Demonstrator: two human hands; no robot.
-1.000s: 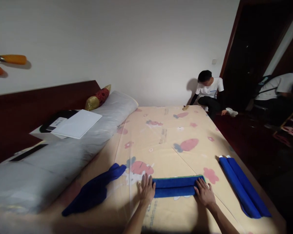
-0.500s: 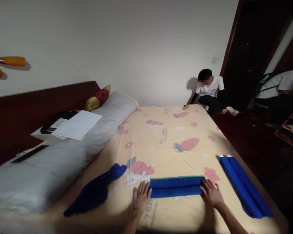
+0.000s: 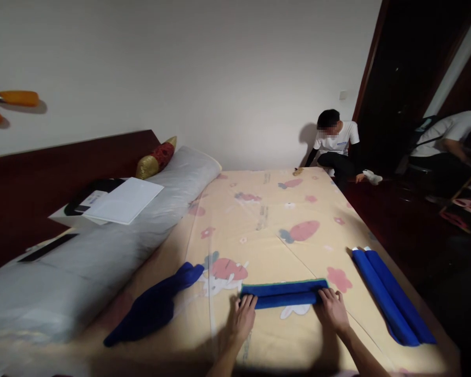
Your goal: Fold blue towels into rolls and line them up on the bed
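Observation:
A blue cloth, folded into a long strip with a green-edged far side, lies across the patterned bed sheet. At its left end my left hand has its fingers curled over the near edge. My right hand grips the right end of the same edge, fingers bent. The near part of the strip looks raised and rolled inward. To the left a crumpled blue cloth lies loose. Two long blue rolled pieces rest side by side at the right edge of the bed.
A grey bolster lies along the dark headboard, with a white board on it. A red and gold cushion sits behind. One person sits at the far right corner, another farther right.
Both hands have gone from lying flat at the strip's ends to curled on its near edge. That edge has moved away from me, and the strip is narrower.

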